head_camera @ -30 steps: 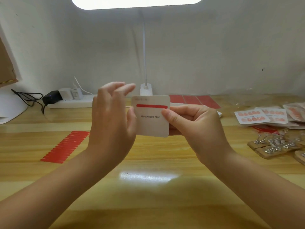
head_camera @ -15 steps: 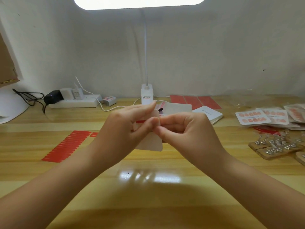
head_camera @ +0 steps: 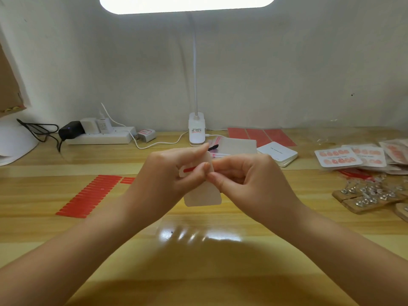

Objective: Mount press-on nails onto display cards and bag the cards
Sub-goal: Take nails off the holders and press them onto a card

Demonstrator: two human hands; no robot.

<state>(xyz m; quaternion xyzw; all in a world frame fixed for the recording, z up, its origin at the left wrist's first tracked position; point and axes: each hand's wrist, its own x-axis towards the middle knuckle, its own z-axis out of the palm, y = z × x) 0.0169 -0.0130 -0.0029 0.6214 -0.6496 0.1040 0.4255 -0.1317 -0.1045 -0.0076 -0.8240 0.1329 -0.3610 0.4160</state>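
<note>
**Red strip meets card at mid-bench**

A person holds a white display card [head_camera: 202, 195] above the middle of the bench [head_camera: 66, 228], upright and facing the camera, with a red adhesive strip [head_camera: 191, 169] lying across its upper part. The strip's long axis runs left to right, rising slightly toward the right. The left hand [head_camera: 170, 180] wraps the card's left edge, its grip closed on the card, with the forefinger laid over the strip. The right hand [head_camera: 247, 180] comes in from the right edge, fingers curled, its grip pinching at the strip's right end; whether it has hold of the strip's backing or only the card cannot be told.

The next move likely turns on that right end: it lies directly at the right thumb and forefinger, so the right hand is the nearer one to peel or press along the strip's length, leftward, while the left hand steadies the card.

More red strips [head_camera: 88, 195] lie in a row toward the bench's left edge. A stack of blank cards [head_camera: 278, 153] sits behind the hands, and finished nail cards [head_camera: 337, 156] lie toward the right edge.
</note>
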